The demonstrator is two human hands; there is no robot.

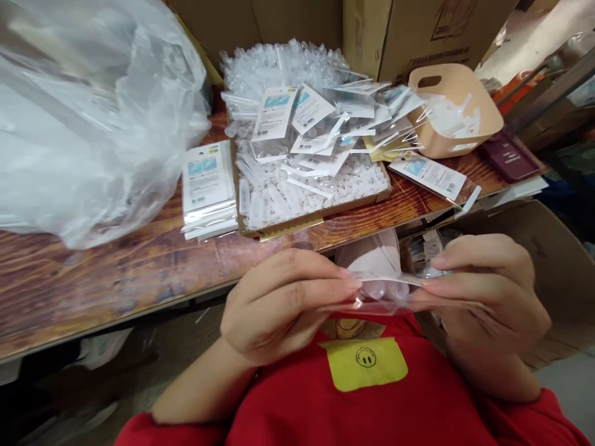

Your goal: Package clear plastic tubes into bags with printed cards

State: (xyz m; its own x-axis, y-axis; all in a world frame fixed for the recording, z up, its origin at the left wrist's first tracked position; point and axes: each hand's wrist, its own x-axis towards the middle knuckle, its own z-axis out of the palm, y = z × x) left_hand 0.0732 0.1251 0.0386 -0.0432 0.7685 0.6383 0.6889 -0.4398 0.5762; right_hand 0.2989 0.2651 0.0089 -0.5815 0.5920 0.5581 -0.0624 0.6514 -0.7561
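Between my two hands, in front of my chest, is a clear plastic bag (383, 305) with small translucent pieces and a white card edge in it. My left hand (286, 303) pinches its left end between thumb and fingers. The right end is pinched by my right hand (488, 294). Beyond them on the wooden table (186, 272), a shallow cardboard tray (302, 220) holds many small translucent plastic pieces (283, 65). Several packets with printed cards (274, 114) lie across the pieces. A stack of packets (207, 186) rests left of the tray.
A large plastic bag (116, 124) covers the table's left side. At the back right stand a beige basket (483, 102) with white pieces and a maroon case (509, 155). One packet (434, 176) lies near the table edge. Below right is an open cardboard box (543, 266).
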